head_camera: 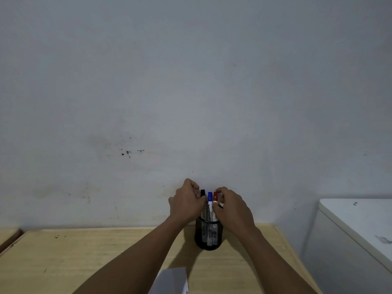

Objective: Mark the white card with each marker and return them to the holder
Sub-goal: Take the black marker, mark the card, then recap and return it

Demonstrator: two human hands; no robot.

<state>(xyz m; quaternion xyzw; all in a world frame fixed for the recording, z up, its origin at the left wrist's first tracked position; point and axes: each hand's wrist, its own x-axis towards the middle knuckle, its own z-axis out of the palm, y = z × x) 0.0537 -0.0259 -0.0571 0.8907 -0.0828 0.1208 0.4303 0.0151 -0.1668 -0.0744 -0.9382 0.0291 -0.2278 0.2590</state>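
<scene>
A black mesh holder (207, 236) stands on the wooden table (84, 255) near the wall. Three markers stand upright in it: a black-capped marker (202, 193), a blue-capped marker (210, 200) and a red-capped marker (215, 197). My left hand (186, 204) is at the black-capped marker with its fingers curled around the barrel. My right hand (232, 209) pinches the red-capped marker just below its cap. The white card (171, 281) lies at the table's near edge, between my forearms, partly hidden by my left arm.
A pale wall rises right behind the holder. A white cabinet or appliance (356, 240) stands beside the table's right edge. Another wooden surface (8, 236) adjoins at the far left.
</scene>
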